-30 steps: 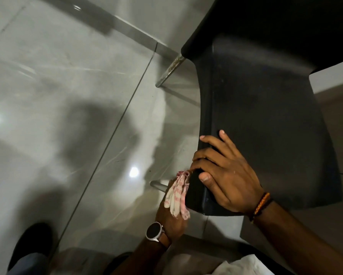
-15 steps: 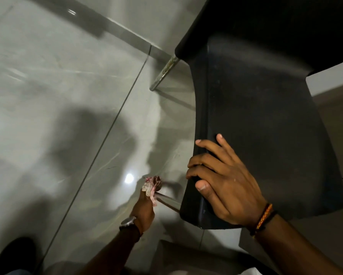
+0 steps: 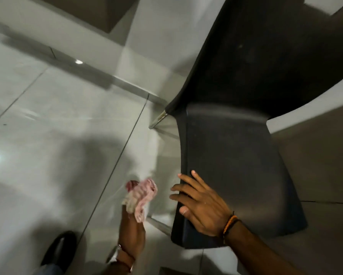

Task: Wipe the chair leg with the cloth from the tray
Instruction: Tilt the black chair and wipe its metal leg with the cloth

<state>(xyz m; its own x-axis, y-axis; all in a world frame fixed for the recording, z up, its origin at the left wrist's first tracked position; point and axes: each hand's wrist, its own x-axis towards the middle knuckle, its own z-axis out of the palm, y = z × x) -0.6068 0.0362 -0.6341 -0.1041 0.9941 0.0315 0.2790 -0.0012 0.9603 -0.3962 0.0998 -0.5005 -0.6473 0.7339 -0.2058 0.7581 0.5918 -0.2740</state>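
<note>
black chair [image 3: 236,165] fills the frame from 12 to 4 o'clock, seat front edge toward the viewer. right hand [image 3: 202,211] lies flat on the seat's near left corner, fingers spread, curled over the edge; nothing gripped. left hand [image 3: 133,227] at 6 o'clock, closed around a bunched pink-and-white cloth [image 3: 141,197], blurred. cloth sits just left of the seat edge, near the metal chair leg [image 3: 156,224] that runs out from under the seat corner; contact with the leg cannot be told. a second metal leg [image 3: 159,118] shows at the far left corner. open floor [image 3: 47,135] from 7 to 11 o'clock: glossy grey tiles, dark joints, light spots. dark shoe [image 3: 61,249] at 7 o'clock. no containers in view.
</note>
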